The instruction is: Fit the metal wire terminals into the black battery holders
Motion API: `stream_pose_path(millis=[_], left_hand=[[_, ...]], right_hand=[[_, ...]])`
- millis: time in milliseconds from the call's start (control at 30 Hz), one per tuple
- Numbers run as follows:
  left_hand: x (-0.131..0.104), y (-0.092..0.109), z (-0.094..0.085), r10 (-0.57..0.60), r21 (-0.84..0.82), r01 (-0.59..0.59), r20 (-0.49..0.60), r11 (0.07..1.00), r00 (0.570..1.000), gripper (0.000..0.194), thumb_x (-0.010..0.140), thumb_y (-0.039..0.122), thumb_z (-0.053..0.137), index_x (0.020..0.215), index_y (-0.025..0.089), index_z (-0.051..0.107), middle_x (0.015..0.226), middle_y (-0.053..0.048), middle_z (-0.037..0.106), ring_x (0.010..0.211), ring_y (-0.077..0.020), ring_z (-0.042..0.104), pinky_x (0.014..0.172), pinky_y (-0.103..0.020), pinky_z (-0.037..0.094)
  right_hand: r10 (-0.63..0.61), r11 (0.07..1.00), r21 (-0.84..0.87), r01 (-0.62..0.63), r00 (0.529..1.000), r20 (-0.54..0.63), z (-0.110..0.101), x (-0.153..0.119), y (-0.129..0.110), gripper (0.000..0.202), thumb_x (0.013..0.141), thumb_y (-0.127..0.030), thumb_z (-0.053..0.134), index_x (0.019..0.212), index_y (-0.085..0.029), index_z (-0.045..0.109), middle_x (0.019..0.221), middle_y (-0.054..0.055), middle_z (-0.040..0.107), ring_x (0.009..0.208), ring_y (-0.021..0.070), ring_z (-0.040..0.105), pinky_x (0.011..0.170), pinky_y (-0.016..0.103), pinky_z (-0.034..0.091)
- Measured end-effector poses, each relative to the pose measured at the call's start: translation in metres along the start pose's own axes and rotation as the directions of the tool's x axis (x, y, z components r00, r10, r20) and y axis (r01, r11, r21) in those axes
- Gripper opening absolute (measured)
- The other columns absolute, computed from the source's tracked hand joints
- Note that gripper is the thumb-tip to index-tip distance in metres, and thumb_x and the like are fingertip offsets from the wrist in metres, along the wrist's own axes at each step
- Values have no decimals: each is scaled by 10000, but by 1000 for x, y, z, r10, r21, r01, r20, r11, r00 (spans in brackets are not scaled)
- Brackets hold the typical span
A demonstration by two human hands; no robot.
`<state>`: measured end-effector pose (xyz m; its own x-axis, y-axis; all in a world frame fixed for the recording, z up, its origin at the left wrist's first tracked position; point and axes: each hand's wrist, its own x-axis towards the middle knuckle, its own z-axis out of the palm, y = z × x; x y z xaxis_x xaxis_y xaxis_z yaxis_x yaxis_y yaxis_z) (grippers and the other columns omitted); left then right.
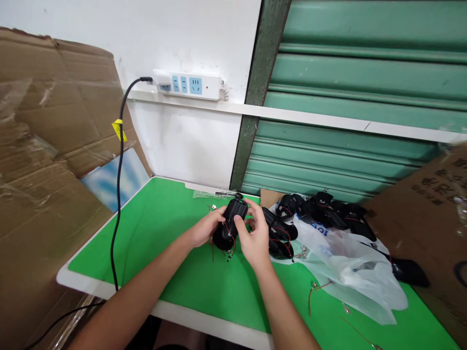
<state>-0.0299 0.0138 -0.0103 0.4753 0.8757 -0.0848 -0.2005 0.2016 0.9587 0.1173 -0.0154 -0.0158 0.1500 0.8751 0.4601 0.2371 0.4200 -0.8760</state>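
Between my two hands is a black plastic part (236, 210) with a ribbed, rounded-rectangular end, held over the green mat. Its lower portion is a dark rounded shell (223, 236) with a thin red wire and small metal bits hanging below. My left hand (207, 226) is closed on its left edge, fingertips near the upper side. My right hand (254, 233) grips the right side, thumb resting on the front face. Just right of my right hand lie similar black parts (279, 231) with red wires.
More black parts (324, 209) lie on a white plastic bag (350, 272) at the right. Small wired pieces (314, 287) are scattered on the green mat (146, 243). Cardboard (47, 170) stands at the left; a black cable (118, 184) hangs from a power strip (193, 85).
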Motion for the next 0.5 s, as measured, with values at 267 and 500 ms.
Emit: stream_pose_path(millis=[267, 500], left_hand=[[-7, 2, -5, 114, 378, -126, 54, 917, 992, 398, 911, 329, 491, 1273, 185, 574, 1128, -50, 634, 1119, -234, 537, 989, -340, 433], [-8, 3, -6, 139, 478, -164, 88, 863, 986, 349, 967, 376, 480, 1241, 177, 562, 1114, -58, 620, 1074, -222, 543, 984, -344, 451]], right_hand=[[90, 995, 38, -93, 992, 84, -5, 4, 5, 505, 908, -286, 581, 1408, -240, 520, 1202, 103, 642, 1021, 231, 646, 790, 353, 576], [85, 992, 80, -102, 977, 197, -9, 6, 5, 616, 874, -186, 562, 1476, -263, 453, 1345, 99, 637, 1150, 242, 661, 927, 405, 584]])
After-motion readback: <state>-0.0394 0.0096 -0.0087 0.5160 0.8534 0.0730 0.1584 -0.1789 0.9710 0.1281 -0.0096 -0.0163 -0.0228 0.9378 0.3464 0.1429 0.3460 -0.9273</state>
